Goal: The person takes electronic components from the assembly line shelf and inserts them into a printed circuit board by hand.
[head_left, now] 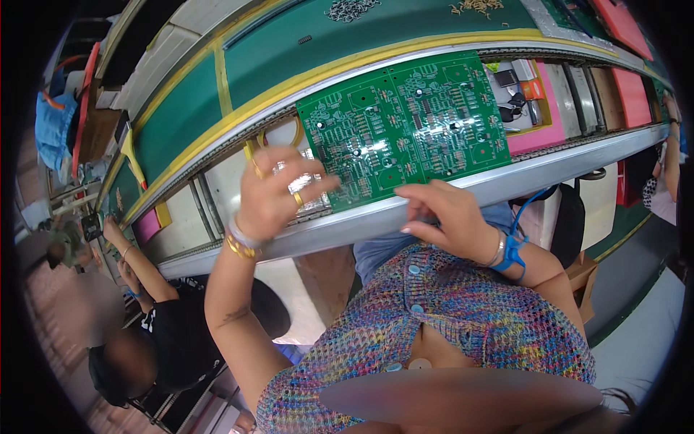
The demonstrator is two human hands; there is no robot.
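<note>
Left hand, centre-left: hung with fingers spread. Right hand, centre: fingers curled, thumb apart. Printed circuit boards, upper centre: two lay abreast.

A: "Where do we locate the rectangular green printed circuit-board panel?"

B: "We see it spanning the long silver metal rails. Our left hand, wearing a gold-coloured ring, extends loosely spread fingers at its left edge; we cannot confirm contact."

A: "Our right hand?"

B: "Beside its near edge, thumb and fingers apart."
</note>
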